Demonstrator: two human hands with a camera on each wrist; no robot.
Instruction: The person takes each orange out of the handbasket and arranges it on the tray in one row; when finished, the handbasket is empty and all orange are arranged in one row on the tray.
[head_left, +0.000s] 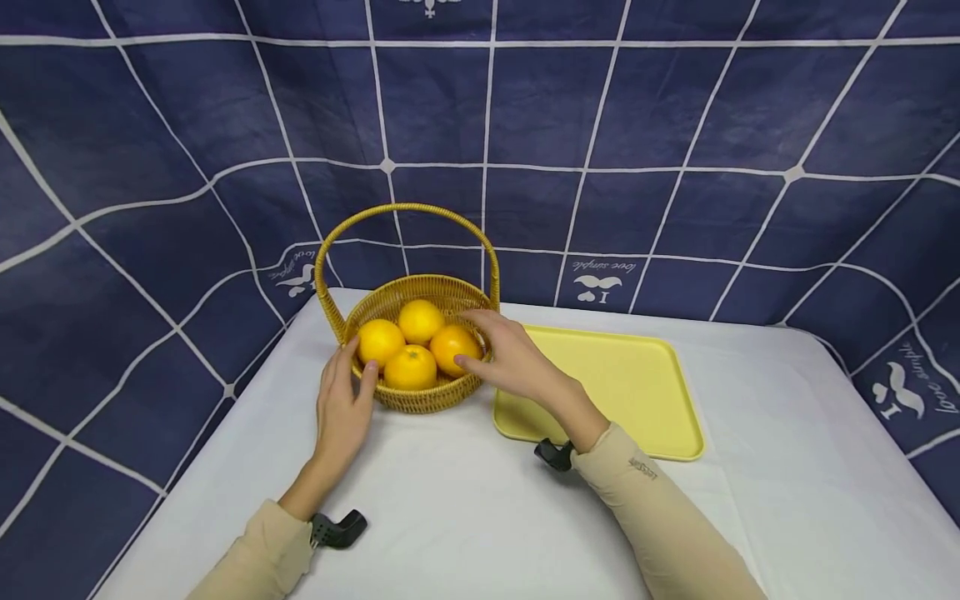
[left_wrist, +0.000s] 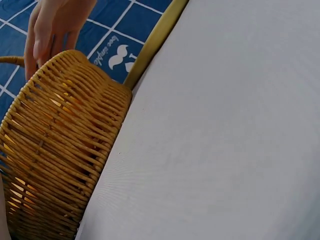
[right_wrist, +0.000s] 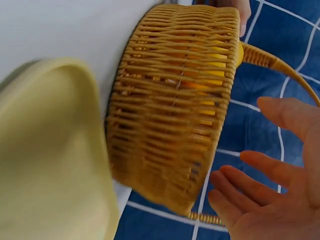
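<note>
A woven yellow-brown basket (head_left: 423, 402) with a tall arched handle (head_left: 408, 207) stands on the table and holds several oranges (head_left: 411, 367). At its left front side is my left hand (head_left: 345, 408), fingers fairly straight at the rim and thumb close to the left orange (head_left: 380, 341). Whether it touches the orange I cannot tell. My right hand (head_left: 513, 354) hovers at the basket's right rim, beside the right orange (head_left: 454, 349). In the right wrist view its fingers are spread and hold nothing. The left wrist view mostly hides the left hand.
To the right of the basket a yellow rectangular tray (head_left: 622, 383) lies flat, partly under the right forearm. A white cloth (head_left: 465, 508) covers the table. Dark blue checked fabric (head_left: 555, 108) hangs behind and at both sides.
</note>
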